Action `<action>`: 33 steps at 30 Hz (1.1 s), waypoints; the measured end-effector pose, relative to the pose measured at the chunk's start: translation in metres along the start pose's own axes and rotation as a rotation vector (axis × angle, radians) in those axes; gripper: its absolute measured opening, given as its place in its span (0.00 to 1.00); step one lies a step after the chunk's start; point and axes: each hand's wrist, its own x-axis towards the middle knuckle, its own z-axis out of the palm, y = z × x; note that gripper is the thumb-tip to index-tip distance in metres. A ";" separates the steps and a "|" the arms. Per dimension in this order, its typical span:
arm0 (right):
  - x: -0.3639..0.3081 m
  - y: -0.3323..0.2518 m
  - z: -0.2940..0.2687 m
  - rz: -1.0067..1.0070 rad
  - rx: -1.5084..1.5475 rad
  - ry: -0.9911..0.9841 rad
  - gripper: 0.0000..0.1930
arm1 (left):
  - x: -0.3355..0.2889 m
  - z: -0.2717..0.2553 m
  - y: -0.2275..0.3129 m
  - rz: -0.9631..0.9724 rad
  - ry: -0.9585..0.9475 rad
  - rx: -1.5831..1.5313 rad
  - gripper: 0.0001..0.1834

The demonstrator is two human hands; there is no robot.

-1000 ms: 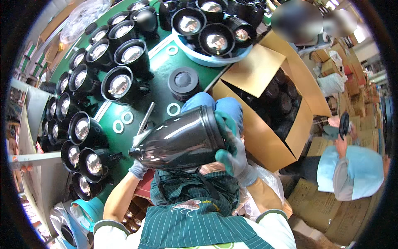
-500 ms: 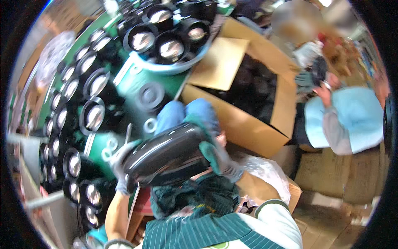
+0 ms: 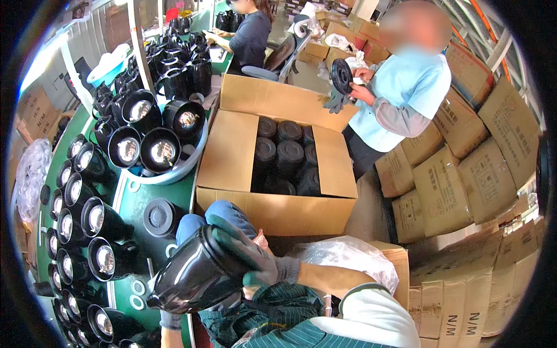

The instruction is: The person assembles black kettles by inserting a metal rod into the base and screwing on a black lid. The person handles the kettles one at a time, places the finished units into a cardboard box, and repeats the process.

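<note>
A glossy black jug [image 3: 191,275] lies slanted over my lap between my two gloved hands. My right hand [image 3: 243,252], in a grey-green glove, is closed round the jug's upper right end with its fingers over the ridged rim. At the lower left end, my left hand [image 3: 169,319] supports the jug; its cuff shows, while the jug hides most of its fingers. Just beyond on the green table [image 3: 134,203] lies a round black lid [image 3: 161,217]. White rings [image 3: 137,302] sit near my left hand.
Rows of black jugs with silvery insides [image 3: 107,260] line the left side. Farther back, a light-blue basin [image 3: 191,166] holds more. An open carton [image 3: 272,211] contains black cylinders [image 3: 290,152]. A co-worker [image 3: 418,98] holds a black round part [image 3: 341,76]. Stacked cartons [image 3: 441,180] stand right.
My view has swung up and right, showing more of the carton and co-worker. The jug has turned from nearly level to slanted, and my right hand has moved onto its upper end.
</note>
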 end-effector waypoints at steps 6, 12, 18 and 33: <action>-0.060 0.073 0.007 0.702 0.607 0.202 0.54 | 0.032 -0.006 0.125 1.013 -0.137 0.776 0.16; -0.010 -0.004 0.001 0.067 -0.394 -0.097 0.55 | 0.019 -0.026 0.016 0.038 -0.039 0.088 0.16; -0.053 0.061 0.010 0.454 0.313 0.115 0.44 | 0.017 -0.017 0.101 0.827 -0.042 0.571 0.18; -0.019 0.001 0.018 0.546 0.498 0.193 0.47 | 0.000 -0.015 0.090 0.303 0.002 0.366 0.19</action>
